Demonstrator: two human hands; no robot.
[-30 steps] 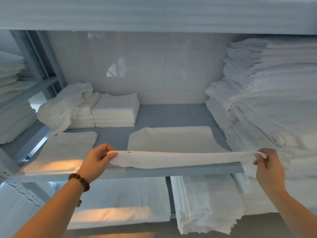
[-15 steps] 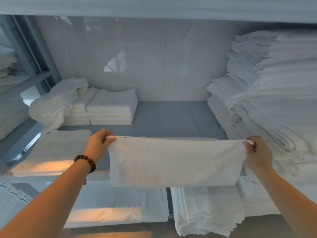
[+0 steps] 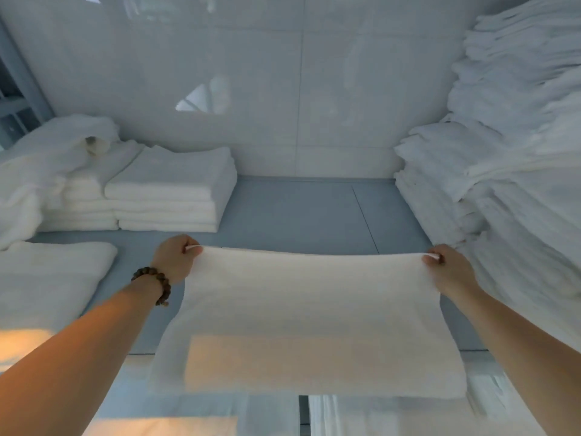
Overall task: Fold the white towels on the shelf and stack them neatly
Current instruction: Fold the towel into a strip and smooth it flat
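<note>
A white towel is stretched flat between my hands over the front of the grey shelf. My left hand, with a bead bracelet on its wrist, pinches the towel's far left corner. My right hand pinches the far right corner. The towel's near part hangs past the shelf's front edge. A neat stack of folded towels stands at the back left, apart from both hands.
A rumpled towel drapes over a second stack at the far left. One flat folded towel lies at the front left. A tall pile of towels fills the right side. More towels show on the shelf below.
Both hands have carried the towel's held edge forward and away, over the shelf. The towel hung down from that edge; it now spreads nearly flat. The view has moved closer in.
</note>
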